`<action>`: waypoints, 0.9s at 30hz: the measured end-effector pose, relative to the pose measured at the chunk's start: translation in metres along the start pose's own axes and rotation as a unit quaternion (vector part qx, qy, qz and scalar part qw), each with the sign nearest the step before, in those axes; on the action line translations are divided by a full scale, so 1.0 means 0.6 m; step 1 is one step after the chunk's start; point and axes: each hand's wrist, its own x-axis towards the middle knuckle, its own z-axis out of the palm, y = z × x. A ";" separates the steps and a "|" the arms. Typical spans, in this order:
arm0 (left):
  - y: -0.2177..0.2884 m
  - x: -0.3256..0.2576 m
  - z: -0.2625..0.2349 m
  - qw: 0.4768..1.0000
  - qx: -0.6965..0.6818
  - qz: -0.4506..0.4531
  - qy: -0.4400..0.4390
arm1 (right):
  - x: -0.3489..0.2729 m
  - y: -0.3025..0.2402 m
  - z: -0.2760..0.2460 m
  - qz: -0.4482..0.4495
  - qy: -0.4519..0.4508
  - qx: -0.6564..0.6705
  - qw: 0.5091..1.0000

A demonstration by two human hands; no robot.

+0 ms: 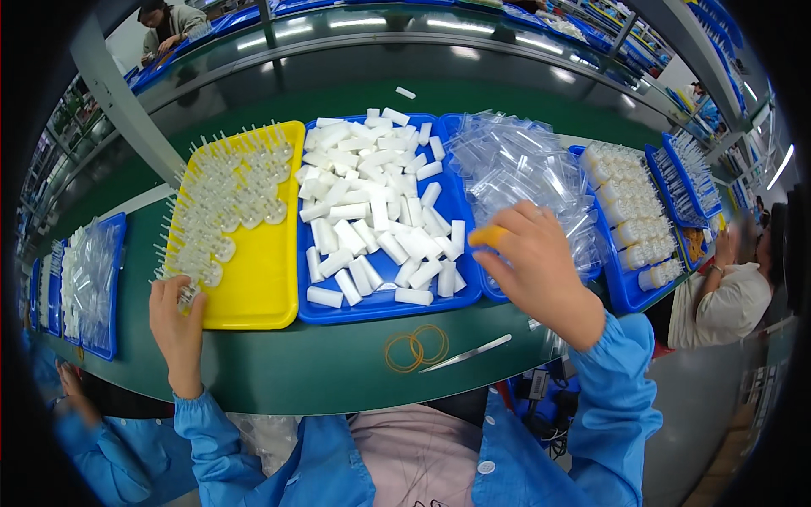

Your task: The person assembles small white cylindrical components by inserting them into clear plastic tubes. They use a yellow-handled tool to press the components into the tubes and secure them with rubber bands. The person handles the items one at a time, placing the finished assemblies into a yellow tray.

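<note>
Your left hand (176,328) pinches a clear part (187,295) at the yellow tray's (253,306) corner; your right hand (536,269), grasp unclear, hovers by bags (517,169) in a blue tray (492,290), presumably alongside for reach.

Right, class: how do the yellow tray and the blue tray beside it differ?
The yellow tray holds clear stemmed pieces; the blue tray holds white blocks. The yellow tray has a broad bare patch at its near right; the blue tray is mostly covered. Both lie on the green table.
</note>
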 end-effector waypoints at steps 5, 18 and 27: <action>-0.019 -0.024 -0.009 0.985 -0.126 -0.064 0.097 | 0.052 0.004 0.064 -0.014 -0.096 -0.189 0.977; 0.004 -0.116 -0.011 0.652 -0.732 -0.196 0.029 | 0.031 -0.003 0.080 -0.049 -0.076 -0.165 0.982; 0.188 -0.105 0.003 0.695 -0.694 -0.155 -0.107 | -0.025 -0.025 -0.020 0.007 0.030 0.046 0.998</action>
